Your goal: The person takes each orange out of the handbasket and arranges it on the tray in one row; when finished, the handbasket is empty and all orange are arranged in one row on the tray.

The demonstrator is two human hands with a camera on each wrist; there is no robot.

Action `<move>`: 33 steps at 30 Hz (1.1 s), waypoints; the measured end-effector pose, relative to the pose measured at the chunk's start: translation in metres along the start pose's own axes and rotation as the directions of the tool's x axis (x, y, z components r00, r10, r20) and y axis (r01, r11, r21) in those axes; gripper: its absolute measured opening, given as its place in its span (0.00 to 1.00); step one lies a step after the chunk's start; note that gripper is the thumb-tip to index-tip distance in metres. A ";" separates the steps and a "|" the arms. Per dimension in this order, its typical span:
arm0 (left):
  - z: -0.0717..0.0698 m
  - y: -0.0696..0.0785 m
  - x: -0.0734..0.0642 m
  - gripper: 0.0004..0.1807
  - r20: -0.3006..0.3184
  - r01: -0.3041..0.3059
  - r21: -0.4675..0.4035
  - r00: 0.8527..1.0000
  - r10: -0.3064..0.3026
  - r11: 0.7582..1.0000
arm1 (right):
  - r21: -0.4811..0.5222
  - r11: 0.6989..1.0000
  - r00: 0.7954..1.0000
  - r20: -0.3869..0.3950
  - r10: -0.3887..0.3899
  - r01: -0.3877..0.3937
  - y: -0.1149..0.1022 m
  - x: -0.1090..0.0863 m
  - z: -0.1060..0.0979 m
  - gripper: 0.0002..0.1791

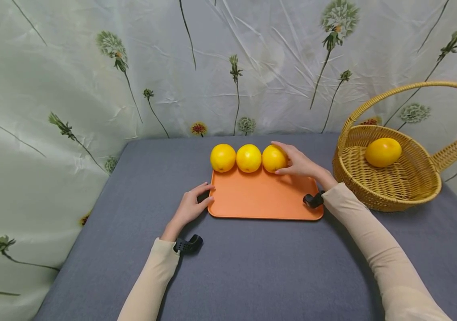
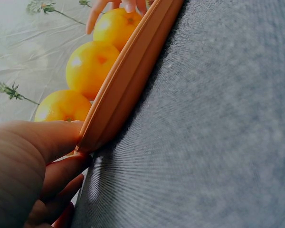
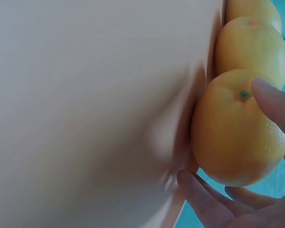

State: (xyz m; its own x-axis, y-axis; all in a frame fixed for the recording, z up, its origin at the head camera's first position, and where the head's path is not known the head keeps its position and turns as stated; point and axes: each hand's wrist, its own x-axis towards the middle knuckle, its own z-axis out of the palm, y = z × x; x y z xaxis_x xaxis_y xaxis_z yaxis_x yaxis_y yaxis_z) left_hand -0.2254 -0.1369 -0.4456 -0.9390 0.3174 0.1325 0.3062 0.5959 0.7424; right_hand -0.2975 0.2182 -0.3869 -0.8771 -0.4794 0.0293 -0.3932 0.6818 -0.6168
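Observation:
Three oranges stand in a row along the far edge of an orange rectangular tray. My right hand holds the rightmost orange, thumb on the near side and fingers over its top and far side. In the right wrist view that orange shows its green stem end. Beside it are the middle orange and the left orange. With fingers extended, my left hand touches the tray's left rim. The left wrist view shows its thumb right at the tray's corner.
A wicker basket with a tall arched handle stands to the right of the tray, holding an oval yellow-orange fruit. Grey-blue cloth covers the table. A pale curtain with a dandelion print hangs behind and at the left.

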 end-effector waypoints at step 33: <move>0.000 -0.001 0.000 0.21 -0.004 -0.006 0.007 1.000 0.006 1.000 | -0.024 0.999 0.983 -0.178 0.036 -0.041 -0.005 -0.058 -0.050 0.39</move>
State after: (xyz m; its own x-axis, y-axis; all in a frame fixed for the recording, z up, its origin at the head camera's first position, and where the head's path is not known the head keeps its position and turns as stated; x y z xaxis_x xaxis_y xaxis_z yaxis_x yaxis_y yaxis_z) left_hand -0.2251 -0.1377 -0.4458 -0.9378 0.3180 0.1393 0.3128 0.5995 0.7367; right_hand -0.2583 0.2701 -0.3456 -0.9259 -0.3483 0.1465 -0.3633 0.7139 -0.5987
